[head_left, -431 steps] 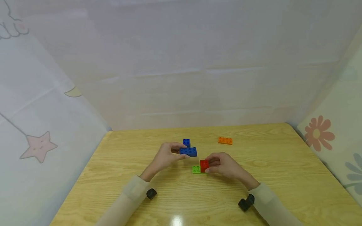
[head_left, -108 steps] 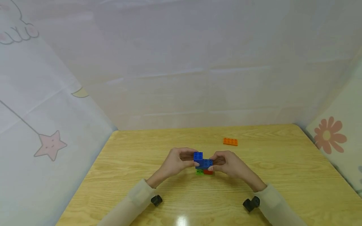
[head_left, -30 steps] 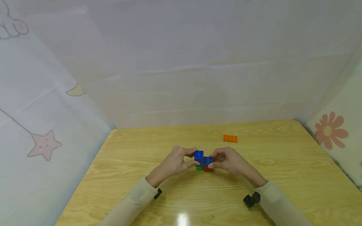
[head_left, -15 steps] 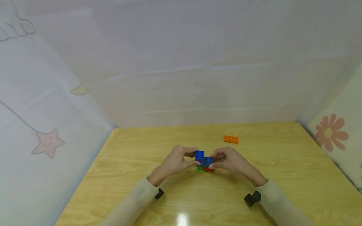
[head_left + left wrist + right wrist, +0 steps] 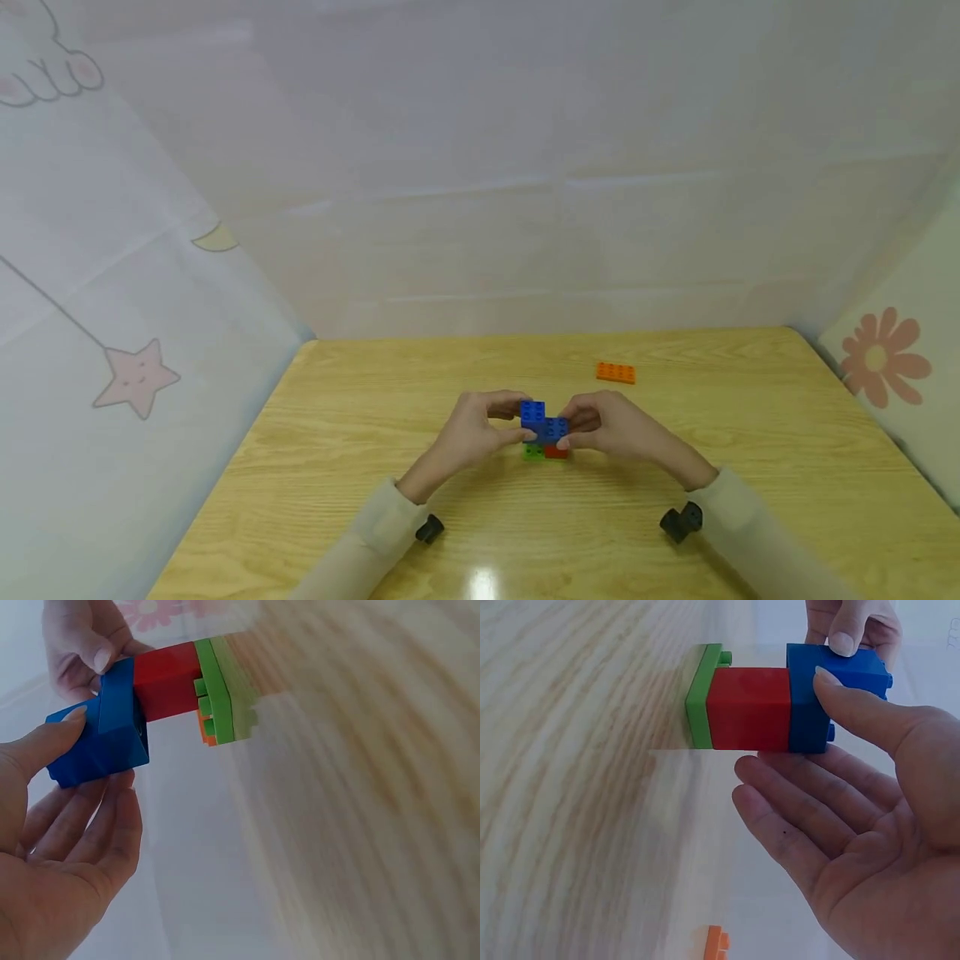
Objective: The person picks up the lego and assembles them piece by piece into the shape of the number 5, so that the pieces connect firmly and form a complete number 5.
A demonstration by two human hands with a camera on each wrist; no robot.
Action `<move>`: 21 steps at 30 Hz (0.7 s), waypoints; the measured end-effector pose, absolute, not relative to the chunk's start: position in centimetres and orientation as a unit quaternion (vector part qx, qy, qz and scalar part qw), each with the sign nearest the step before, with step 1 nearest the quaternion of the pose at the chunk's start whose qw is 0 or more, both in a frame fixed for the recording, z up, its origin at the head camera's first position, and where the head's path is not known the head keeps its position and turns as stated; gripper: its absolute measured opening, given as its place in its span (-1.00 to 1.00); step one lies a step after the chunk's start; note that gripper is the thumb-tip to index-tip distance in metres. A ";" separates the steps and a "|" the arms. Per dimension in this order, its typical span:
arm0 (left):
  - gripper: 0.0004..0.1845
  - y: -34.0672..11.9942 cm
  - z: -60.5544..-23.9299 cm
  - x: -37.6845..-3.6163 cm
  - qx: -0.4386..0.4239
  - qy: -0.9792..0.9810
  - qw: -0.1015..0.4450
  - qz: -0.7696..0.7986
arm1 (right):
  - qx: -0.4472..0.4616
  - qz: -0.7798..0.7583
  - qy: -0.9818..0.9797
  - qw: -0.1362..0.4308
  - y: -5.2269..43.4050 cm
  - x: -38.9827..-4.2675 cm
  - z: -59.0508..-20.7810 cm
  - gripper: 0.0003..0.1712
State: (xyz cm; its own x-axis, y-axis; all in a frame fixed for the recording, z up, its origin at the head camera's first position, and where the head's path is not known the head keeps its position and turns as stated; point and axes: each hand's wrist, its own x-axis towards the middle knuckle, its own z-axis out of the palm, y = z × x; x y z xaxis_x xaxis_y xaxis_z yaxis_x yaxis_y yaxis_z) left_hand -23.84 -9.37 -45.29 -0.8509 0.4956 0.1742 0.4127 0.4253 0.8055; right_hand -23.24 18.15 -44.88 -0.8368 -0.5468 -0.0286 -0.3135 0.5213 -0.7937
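Nearest us, two pale sleeves (image 5: pixel 375 542) come in over the wooden table (image 5: pixel 750 500), a small black camera strapped at each wrist. Both hands meet at the middle of the table over a little stack of bricks. The left hand (image 5: pixel 468 433) has its thumb on top of the blue brick (image 5: pixel 546 427) and its fingers (image 5: pixel 97 825) lying fairly straight under the brick's near side, a light pinch. The right hand (image 5: pixel 611 429) does the same from the other side: thumb pressed on the blue top, fingers (image 5: pixel 810 817) stretched out loosely below it, palm open to its wrist camera. Under the blue sits a red brick (image 5: pixel 556 452), and beside and below that a flat green plate (image 5: pixel 533 452) resting on the table. A smaller blue block (image 5: pixel 532 410) stands on the back of the stack. Farther off, well apart to the right, a flat orange plate (image 5: pixel 616 372) lies alone. Behind the table hang pale cloth walls, a star (image 5: pixel 137 377) printed on the left, a flower (image 5: pixel 885 357) on the right.
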 end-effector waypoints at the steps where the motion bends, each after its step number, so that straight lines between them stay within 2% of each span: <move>1: -0.51 -9.4 -45.4 -23.8 0.269 0.841 0.041 0.467 | -0.256 -0.414 0.862 0.138 18.2 -23.3 -44.8 -0.66; 8: -0.51 -9.1 -45.5 -23.4 0.268 0.833 0.033 0.483 | -0.254 -0.369 0.889 0.096 19.2 -23.6 -43.9 -0.50; 15: -0.50 -9.2 -45.5 -23.3 0.259 0.832 0.042 0.488 | -0.262 -0.366 0.893 0.022 20.6 -24.6 -43.7 -0.57; 21: -0.49 -9.3 -45.7 -23.3 0.255 0.826 0.043 0.501 | -0.247 -0.349 0.904 -0.015 21.9 -26.0 -44.2 -0.55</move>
State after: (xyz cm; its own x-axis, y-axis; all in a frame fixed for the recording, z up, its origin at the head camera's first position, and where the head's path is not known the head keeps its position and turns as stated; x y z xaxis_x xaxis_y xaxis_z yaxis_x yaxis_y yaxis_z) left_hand -23.30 -9.25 -45.74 -0.8666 0.4637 0.1842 0.3779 0.3687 0.8493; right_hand -25.95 21.92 -44.17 -0.8780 -0.4352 0.1994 -0.4561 0.6343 -0.6242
